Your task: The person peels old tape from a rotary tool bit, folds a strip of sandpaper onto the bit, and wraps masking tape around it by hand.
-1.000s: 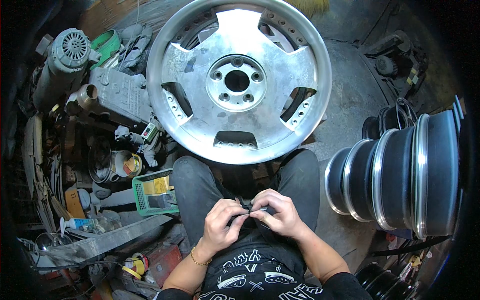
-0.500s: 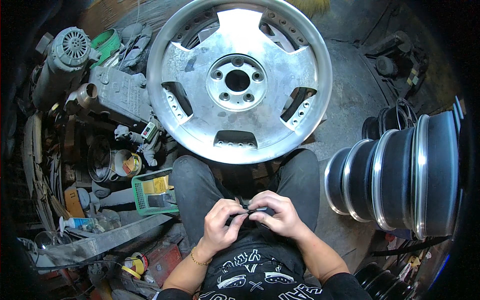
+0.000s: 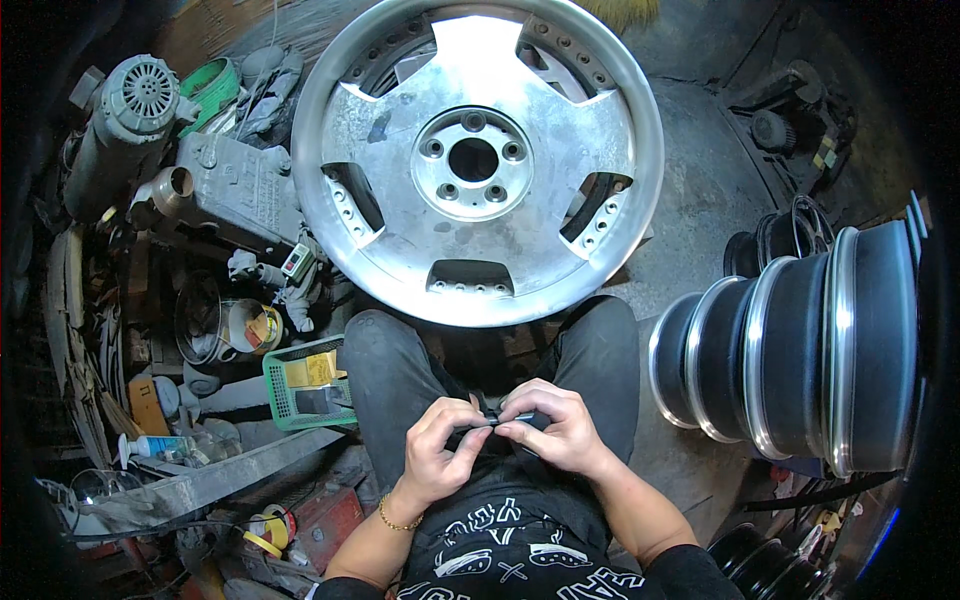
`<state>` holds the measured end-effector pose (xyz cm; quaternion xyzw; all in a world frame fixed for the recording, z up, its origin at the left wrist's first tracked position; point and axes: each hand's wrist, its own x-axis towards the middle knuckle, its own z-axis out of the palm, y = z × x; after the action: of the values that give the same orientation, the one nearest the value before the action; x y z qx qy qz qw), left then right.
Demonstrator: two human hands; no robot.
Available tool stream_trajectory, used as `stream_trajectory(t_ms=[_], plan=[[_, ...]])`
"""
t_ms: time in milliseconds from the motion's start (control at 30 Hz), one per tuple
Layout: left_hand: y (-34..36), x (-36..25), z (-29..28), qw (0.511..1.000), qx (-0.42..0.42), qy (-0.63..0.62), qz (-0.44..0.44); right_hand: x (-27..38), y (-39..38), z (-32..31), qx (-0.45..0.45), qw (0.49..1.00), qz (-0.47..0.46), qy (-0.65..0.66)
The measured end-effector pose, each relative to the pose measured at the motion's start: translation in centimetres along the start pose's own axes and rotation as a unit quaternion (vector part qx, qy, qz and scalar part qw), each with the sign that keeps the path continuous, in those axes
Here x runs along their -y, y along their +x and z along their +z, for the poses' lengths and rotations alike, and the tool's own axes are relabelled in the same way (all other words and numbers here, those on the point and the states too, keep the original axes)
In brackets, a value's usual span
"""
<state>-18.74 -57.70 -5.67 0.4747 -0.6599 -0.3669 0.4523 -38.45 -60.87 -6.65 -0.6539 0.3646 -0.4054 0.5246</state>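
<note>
Over my lap, both hands meet at the fingertips around a small dark piece, mostly hidden by the fingers, so its kind does not show. My left hand pinches its left end between thumb and fingers. My right hand pinches the other end; a dark edge shows beneath its fingers. Beyond my knees lies a large silver car wheel, its polished face up, with several slots and bolt holes about a round centre hole. Neither hand touches the wheel.
A green plastic basket holding a yellow block stands left of my leg. Behind it are a grey electric motor and a dusty grey housing. On the right, black wheel rims with shiny edges are stacked sideways. A red box sits lower left.
My fingertips have shifted very slightly around the small dark piece, which both hands still hold. The wheel and everything around it look the same.
</note>
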Motion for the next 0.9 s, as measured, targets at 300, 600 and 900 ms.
stream_trajectory(t_ms=[300, 600, 900], plan=[[0.2, -0.1, 0.0, 1.0, 0.008, 0.019, 0.015, 0.2, 0.1, 0.0, -0.013, 1.0, -0.009, 0.004], [0.3, -0.1, -0.1, 1.0, 0.01, 0.015, 0.022, -0.2, 0.1, 0.1, -0.026, 0.998, -0.04, 0.041], [0.3, -0.2, 0.2, 1.0, 0.012, 0.009, 0.025, -0.6, -0.1, 0.1, -0.024, 0.998, -0.054, 0.02]])
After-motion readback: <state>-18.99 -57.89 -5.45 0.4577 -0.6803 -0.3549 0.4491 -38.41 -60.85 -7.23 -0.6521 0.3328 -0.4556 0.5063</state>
